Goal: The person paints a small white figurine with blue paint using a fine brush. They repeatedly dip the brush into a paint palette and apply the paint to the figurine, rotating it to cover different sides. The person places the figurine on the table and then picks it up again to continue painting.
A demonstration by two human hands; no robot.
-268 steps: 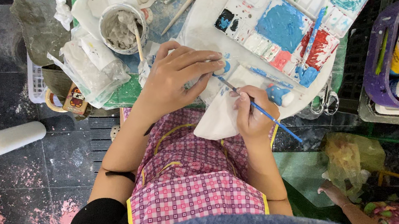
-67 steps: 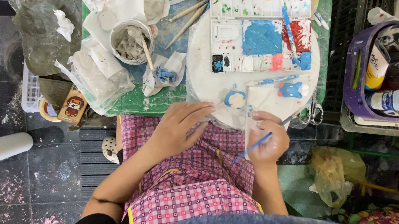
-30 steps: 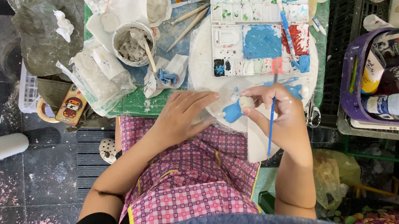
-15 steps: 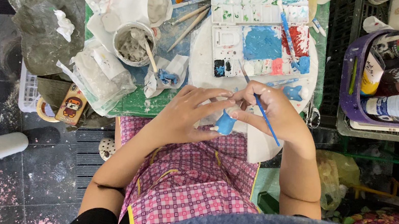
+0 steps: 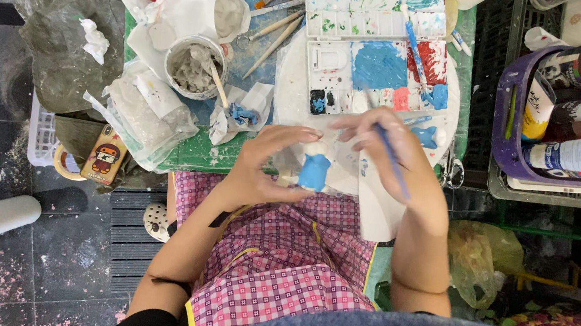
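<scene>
The painting step is in hand: a small blue-painted figurine (image 5: 315, 171), near the palette (image 5: 375, 62), is pinched in the left hand (image 5: 267, 167), while a paintbrush (image 5: 390, 157), pinched in the right hand (image 5: 399, 159), likely requires steady tip placement.

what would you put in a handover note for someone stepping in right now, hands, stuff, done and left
Left hand: grips a small clay figure over the lap, at the table's near edge.
Right hand: holds a thin blue-handled brush, its tip hidden behind the fingers, close to the figure.
Things: paint palette with blue, red and green wells sits on the table just beyond the hands; paint tubes in a purple basket to the right; cup of grey paste to the left.
Done: the figure's visible side is mostly blue.
Left: a white patch remains at its top; the far side cannot be seen.
</scene>
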